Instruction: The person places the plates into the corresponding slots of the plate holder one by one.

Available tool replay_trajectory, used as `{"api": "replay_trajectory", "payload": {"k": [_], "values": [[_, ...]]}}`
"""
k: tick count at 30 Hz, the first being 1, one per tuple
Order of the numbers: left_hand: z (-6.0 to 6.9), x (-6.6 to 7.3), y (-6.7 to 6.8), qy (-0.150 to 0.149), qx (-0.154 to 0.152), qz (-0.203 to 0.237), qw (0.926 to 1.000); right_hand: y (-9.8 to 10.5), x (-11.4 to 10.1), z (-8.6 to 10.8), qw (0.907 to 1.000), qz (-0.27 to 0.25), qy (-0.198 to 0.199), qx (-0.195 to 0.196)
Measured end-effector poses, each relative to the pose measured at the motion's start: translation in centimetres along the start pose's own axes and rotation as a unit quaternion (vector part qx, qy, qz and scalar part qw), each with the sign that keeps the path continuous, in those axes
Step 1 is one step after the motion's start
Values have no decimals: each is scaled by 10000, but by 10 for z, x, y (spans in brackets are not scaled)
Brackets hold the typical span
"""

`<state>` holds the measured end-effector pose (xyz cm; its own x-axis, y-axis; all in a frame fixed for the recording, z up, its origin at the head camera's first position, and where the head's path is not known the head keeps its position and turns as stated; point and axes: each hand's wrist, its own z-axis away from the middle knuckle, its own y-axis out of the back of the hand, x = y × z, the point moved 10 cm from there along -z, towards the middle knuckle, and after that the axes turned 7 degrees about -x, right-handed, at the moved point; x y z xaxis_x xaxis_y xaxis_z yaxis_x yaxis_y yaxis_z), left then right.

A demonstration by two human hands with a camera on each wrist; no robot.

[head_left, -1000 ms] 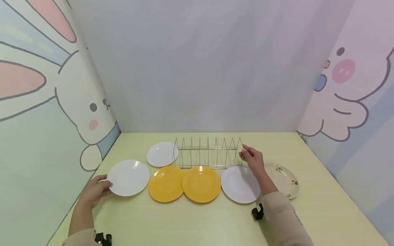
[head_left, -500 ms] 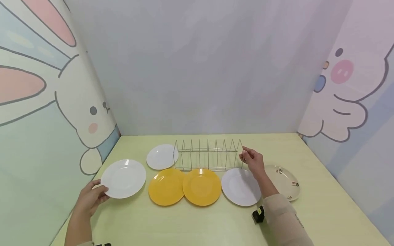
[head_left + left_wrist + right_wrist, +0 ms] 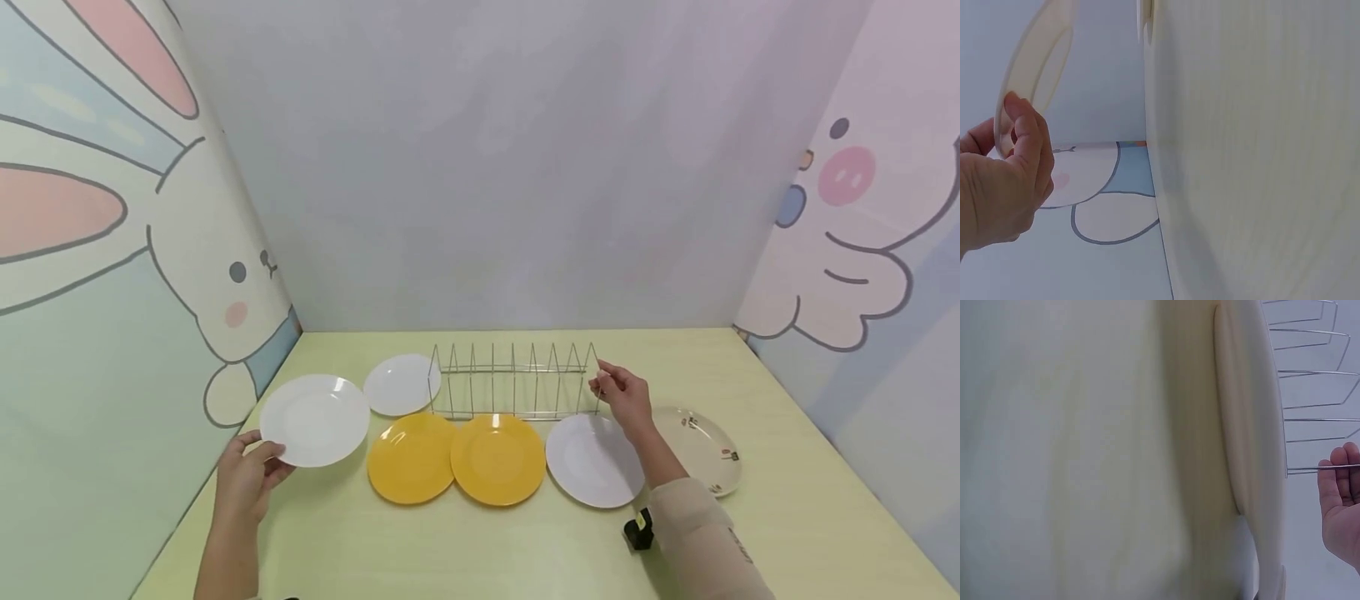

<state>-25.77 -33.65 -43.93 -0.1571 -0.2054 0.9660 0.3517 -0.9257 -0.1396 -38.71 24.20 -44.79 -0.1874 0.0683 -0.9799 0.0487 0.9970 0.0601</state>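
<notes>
My left hand (image 3: 243, 479) pinches a round white plate (image 3: 315, 420) by its near left rim. In the left wrist view the plate (image 3: 1029, 75) is held off the table, thumb on one face and fingers on the other. My right hand (image 3: 624, 398) grips the end wire of a metal wire dish rack (image 3: 513, 392) at its right side. Fingers of that hand (image 3: 1341, 512) lie against the wire in the right wrist view. No plate stands in the rack's slots. Two yellow plates (image 3: 412, 458) lie in front of it, edges meeting.
A smaller white plate (image 3: 401, 385) lies left of the rack. Another white plate (image 3: 592, 460) lies under my right forearm, and a cream patterned plate (image 3: 701, 450) lies right of it. Cartoon-printed side walls (image 3: 225, 333) and a grey back wall (image 3: 487, 167) enclose the table (image 3: 450, 550).
My left hand has raised the white plate, moving it slightly left and then back right and farther up. My right hand keeps its hold on the rack, which stays in place.
</notes>
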Motion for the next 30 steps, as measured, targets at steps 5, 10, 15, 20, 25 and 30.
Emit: {"api": "replay_trajectory", "payload": {"k": [5,10,15,20,25,30], "values": [[2,-1,-16,-99,7,251,9996,0,1,0,10000,-19,49,9],[5,-1,-37,-227,-153,374,9989,0,2,0,9999,-42,96,-8],[5,-1,-49,-352,-164,593,9975,0,1,-1,9998,-142,108,-29],[3,0,-53,-416,-8,725,9965,0,-1,-3,9998,-127,68,-120],[0,-3,-58,-562,108,750,9955,0,0,-2,9999,-31,8,-107],[-4,-5,-61,-895,229,1173,9888,0,1,1,10000,30,69,-64]]}}
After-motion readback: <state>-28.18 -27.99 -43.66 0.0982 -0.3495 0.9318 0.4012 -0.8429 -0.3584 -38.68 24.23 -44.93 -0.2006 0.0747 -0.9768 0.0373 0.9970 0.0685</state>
